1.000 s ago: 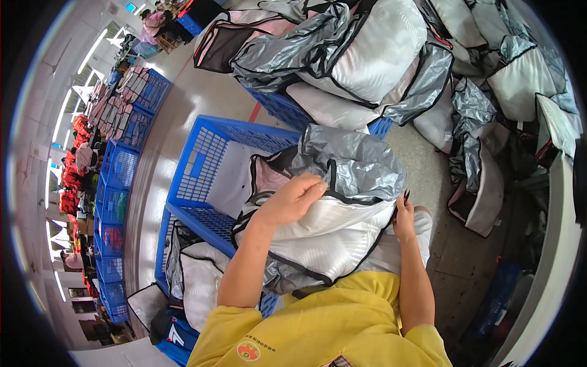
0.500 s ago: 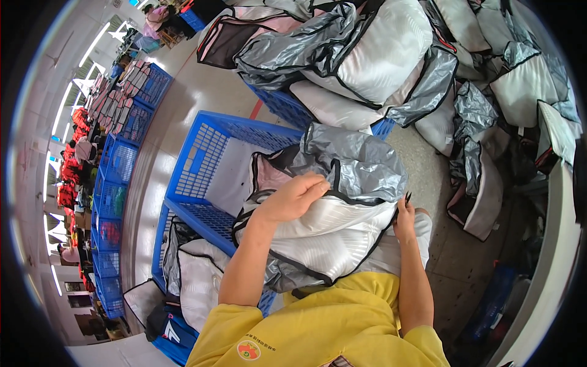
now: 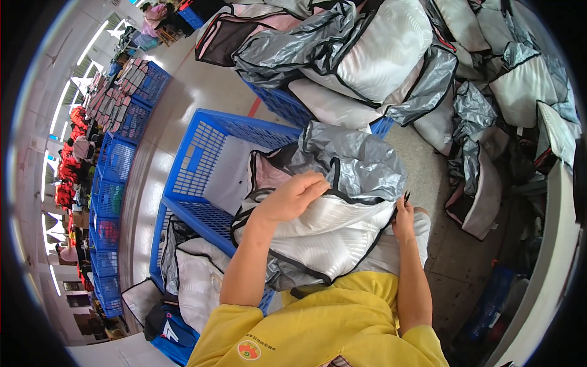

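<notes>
A puffy fabric bag (image 3: 330, 229) lies across my lap, with glossy white panels, a crinkled silver part and black edging. My left hand (image 3: 296, 197) is closed at the black seam between the white and silver parts, fingertips pinched together. At the bag's right edge, my right hand (image 3: 404, 221) is closed around a small dark tool whose two thin pointed tips (image 3: 407, 197) stick up past the fingers, like thread snips. Its handle is hidden in the hand. A pink panel and dark mesh show at the bag's far left corner.
Before me to the left stands a blue plastic crate (image 3: 199, 156) with a white sheet inside. Similar bags (image 3: 379, 55) are heaped on another crate beyond, and more bags (image 3: 480, 183) lie on the right. A lower crate (image 3: 160, 244) with bags is at my left.
</notes>
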Tool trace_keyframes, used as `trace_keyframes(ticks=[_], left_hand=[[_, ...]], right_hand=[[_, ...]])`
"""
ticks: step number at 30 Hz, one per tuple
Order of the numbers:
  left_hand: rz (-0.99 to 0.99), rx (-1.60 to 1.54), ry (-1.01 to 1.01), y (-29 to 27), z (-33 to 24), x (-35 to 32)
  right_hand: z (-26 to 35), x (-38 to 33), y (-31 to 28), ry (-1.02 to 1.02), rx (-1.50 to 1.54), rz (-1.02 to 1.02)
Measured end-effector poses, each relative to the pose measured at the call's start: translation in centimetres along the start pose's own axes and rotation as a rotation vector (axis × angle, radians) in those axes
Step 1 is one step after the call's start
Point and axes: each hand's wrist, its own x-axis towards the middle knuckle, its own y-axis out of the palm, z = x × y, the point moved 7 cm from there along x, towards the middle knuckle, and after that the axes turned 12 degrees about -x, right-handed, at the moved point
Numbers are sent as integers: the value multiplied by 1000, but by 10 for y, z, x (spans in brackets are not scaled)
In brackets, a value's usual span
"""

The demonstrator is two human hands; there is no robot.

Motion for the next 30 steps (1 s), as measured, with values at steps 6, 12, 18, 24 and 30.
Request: trace_keyframes(ticks=[6, 12, 18, 24, 30], left_hand=[[1, 117, 121, -1, -11, -5], [-38, 324, 148, 10, -26, 2], [-376, 126, 211, -15, -7, -18], [-438, 44, 163, -17, 2, -31], [-532, 18, 102, -18, 11, -48]], right_hand=[[6, -6, 4, 23, -5, -21], [37, -16, -16, -320, -427, -363], [137, -94, 64, -688, -507, -168], [205, -138, 174, -872, -833, 158], [192, -122, 188, -772, -958, 304]])
